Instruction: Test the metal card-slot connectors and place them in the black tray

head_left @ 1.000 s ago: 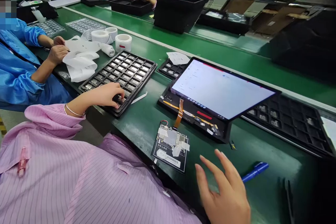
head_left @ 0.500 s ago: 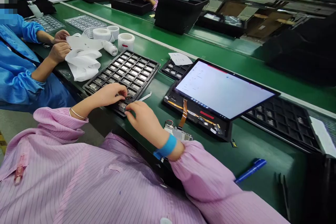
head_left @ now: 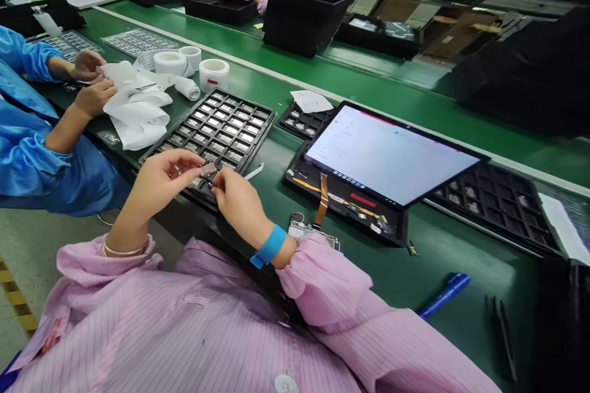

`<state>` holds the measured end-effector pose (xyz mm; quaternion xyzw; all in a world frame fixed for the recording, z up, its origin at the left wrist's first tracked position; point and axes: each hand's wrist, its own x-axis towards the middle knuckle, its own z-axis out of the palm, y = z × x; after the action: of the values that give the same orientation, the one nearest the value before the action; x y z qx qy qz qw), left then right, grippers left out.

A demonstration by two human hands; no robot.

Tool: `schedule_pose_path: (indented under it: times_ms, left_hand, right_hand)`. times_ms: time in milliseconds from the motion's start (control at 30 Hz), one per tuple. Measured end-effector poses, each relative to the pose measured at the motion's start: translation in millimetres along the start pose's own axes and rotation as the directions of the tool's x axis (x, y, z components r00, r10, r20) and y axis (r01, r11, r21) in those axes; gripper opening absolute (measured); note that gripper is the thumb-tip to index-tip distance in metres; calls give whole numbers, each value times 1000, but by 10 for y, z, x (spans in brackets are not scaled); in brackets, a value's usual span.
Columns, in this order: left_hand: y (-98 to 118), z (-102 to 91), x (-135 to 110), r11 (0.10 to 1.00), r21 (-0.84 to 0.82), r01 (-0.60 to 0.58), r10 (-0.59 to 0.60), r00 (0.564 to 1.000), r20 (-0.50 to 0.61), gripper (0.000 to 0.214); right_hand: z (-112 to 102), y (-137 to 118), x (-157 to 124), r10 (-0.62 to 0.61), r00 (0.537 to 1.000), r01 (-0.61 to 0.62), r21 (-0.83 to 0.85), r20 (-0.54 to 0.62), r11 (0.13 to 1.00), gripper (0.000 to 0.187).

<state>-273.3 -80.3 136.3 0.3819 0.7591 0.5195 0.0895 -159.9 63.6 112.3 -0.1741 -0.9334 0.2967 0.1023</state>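
Note:
Between the thumb and fingers of my left hand (head_left: 163, 181) is a small rectangular electronic part (head_left: 208, 169), held above the near edge of a black compartment tray (head_left: 271, 124). My right hand (head_left: 242, 199), with a blue wrist strap, is pinched close by at the part's right end. Whatever sits in its fingertips is too small to make out. Many tray pockets hold similar silvery parts. A thin white strip (head_left: 254, 171) lies at the tray's right side.
To the right stand a lit tablet screen (head_left: 391, 153) on a black holder and a circuit board (head_left: 304, 227) joined by an orange flex cable (head_left: 323, 202). A blue pen (head_left: 445, 296) and black tweezers (head_left: 504, 338) lie nearer. At left, a co-worker's hands (head_left: 94, 95) handle white sheeting (head_left: 138, 113).
My left hand has lifted from the tray with the small part in its fingers. My right hand has shifted slightly left and up, with its fingertips closed. The camera view has moved slightly.

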Motion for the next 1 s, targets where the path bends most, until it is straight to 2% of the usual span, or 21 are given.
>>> schedule_pose_path:
  times_ms: [67,133,200,233,300,333,400,467,567,633,700,833,900,1000]
  left_hand:
    - [12,124,-121,995,-68,66,-58,991,119,21]
    - [18,363,-235,994,-14,110,-101,951,293,18]
    - [32,650,-323,990,135,44,-97,903,417,14]
    - [44,778,-344,978,207,-18,-77,893,443,15]
    - [70,937,-318,948,292,-125,-26,886,463,17]
    - [77,957,-261,933,323,-160,2,898,440,18]
    - [63,890,-57,899,395,-188,39,934,356,19]
    - [1,745,234,844,504,-182,38,959,281,18]
    - [-155,563,662,799,570,-195,-12,941,339,16]
    - [-252,517,841,799,556,-230,-12,918,397,14]
    - [-313,515,917,803,535,-262,2,899,438,13]
    - [-337,529,898,824,486,-292,42,886,461,14]
    - [-332,520,872,839,458,-295,64,888,455,14]
    - [-322,483,834,867,415,-275,83,902,424,7]
  right_hand:
    - [-178,146,-6,81,996,-80,14,-48,997,15]
    - [-361,337,-24,162,987,-162,-44,0,986,8]
    - [-497,504,-44,233,966,-219,-122,112,968,5]
    - [-538,559,-47,257,954,-235,-151,154,960,6]
    - [-570,597,-16,263,954,-236,-183,145,954,5]
    - [-565,585,25,239,965,-216,-192,106,957,6]
    - [-527,523,160,160,987,-154,-205,14,966,10]
    - [-464,457,350,85,996,-88,-208,-21,974,13]
    - [-351,420,633,62,998,-57,-193,20,980,14]
    - [-284,434,758,77,997,-70,-192,29,979,14]
    - [-237,452,815,86,996,-80,-189,21,979,15]
    - [-206,429,792,62,998,-62,-171,-5,983,10]
    - [-233,402,759,46,999,-46,-158,-8,986,8]
    - [-360,421,696,58,997,-65,-136,-55,989,17]
